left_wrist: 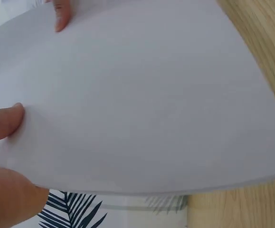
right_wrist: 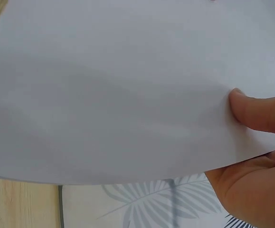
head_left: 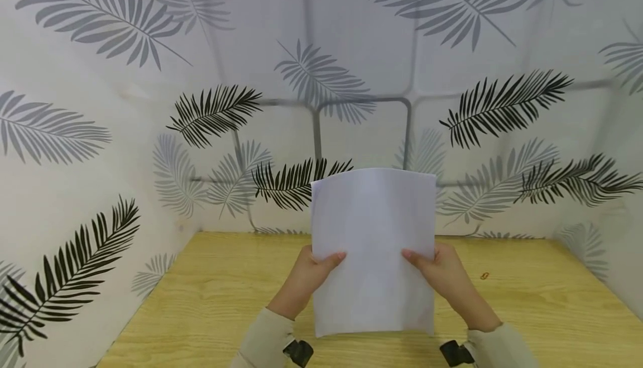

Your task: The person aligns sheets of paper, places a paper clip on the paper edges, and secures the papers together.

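A stack of white paper (head_left: 374, 290) is held upright above the table, slightly bowed, its lower edge towards me. My left hand (head_left: 312, 272) grips its left edge, the thumb across the front and the other fingers behind. On the opposite edge my right hand (head_left: 446, 272) grips the paper in the same way. The left wrist view shows the paper (left_wrist: 146, 104) filling most of the frame, with the left thumb (left_wrist: 4, 123) pressed on it. In the right wrist view the right thumb (right_wrist: 258, 111) presses on the sheet face; the fingers behind are mostly hidden.
A small reddish-brown loop, perhaps a rubber band or clip (head_left: 484, 275), lies on the wood-grain table (head_left: 226, 284) right of the right hand. Leaf-patterned walls (head_left: 361, 38) stand behind the table and at both sides. A black wrist-camera mount sits at each cuff.
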`<state>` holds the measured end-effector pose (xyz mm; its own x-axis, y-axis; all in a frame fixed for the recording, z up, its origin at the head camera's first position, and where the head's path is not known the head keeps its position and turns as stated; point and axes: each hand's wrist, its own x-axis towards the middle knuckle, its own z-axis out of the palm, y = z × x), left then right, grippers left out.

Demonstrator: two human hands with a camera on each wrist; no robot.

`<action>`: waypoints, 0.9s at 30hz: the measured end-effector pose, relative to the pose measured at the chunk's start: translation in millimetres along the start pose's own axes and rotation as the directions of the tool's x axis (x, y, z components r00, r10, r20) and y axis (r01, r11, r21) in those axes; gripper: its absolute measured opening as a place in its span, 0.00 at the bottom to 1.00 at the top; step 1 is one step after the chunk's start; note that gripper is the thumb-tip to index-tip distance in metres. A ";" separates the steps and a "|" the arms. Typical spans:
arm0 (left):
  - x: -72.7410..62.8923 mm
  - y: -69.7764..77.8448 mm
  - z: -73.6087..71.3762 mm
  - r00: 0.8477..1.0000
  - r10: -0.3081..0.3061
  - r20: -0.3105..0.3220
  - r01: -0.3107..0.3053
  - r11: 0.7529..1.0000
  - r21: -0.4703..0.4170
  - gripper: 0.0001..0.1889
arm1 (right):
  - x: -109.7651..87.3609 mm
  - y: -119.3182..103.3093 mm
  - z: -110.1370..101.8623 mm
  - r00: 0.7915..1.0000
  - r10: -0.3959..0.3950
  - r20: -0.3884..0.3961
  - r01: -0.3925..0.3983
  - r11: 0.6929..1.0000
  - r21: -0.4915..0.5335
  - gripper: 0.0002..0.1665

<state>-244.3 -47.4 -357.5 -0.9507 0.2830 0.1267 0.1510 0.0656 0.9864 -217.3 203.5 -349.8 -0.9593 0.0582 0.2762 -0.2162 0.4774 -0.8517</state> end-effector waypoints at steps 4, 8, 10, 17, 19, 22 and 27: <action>-2.8 0.3 0.5 0.998 -0.052 0.028 0.053 0.997 -0.050 0.21 | -1.9 -1.9 -2.7 0.999 0.018 0.041 -0.018 1.000 -0.010 0.20; -5.4 -0.5 0.7 0.994 -0.096 0.057 0.101 0.990 -0.096 0.22 | -3.2 -1.4 -4.8 0.992 0.070 0.104 -0.072 0.997 0.016 0.22; -6.9 -1.5 0.5 0.991 -0.115 0.066 0.121 0.987 -0.103 0.22 | -3.7 -0.7 -5.3 0.987 0.093 0.130 -0.097 0.995 0.026 0.23; -10.5 -7.8 1.1 0.978 -0.191 0.088 0.202 0.969 -0.140 0.24 | -6.3 3.1 -3.5 0.978 0.139 0.157 -0.143 0.990 0.012 0.24; -11.5 -9.6 1.7 0.973 -0.213 0.091 0.225 0.963 -0.150 0.24 | -7.4 4.3 -2.7 0.976 0.151 0.155 -0.154 0.988 0.006 0.24; -12.3 -10.8 2.5 0.966 -0.242 0.085 0.253 0.954 -0.158 0.25 | -8.3 5.7 -1.7 0.976 0.160 0.149 -0.162 0.987 0.001 0.23; -11.9 -11.3 2.0 0.962 -0.260 0.080 0.270 0.947 -0.175 0.27 | -8.8 7.4 -1.0 0.974 0.168 0.152 -0.170 0.985 0.002 0.24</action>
<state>-234.2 -49.6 -370.4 -0.9325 0.3317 -0.1426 -0.1612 -0.0291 0.9865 -210.3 207.4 -358.1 -0.9983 0.0033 0.0580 -0.0500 0.4585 -0.8873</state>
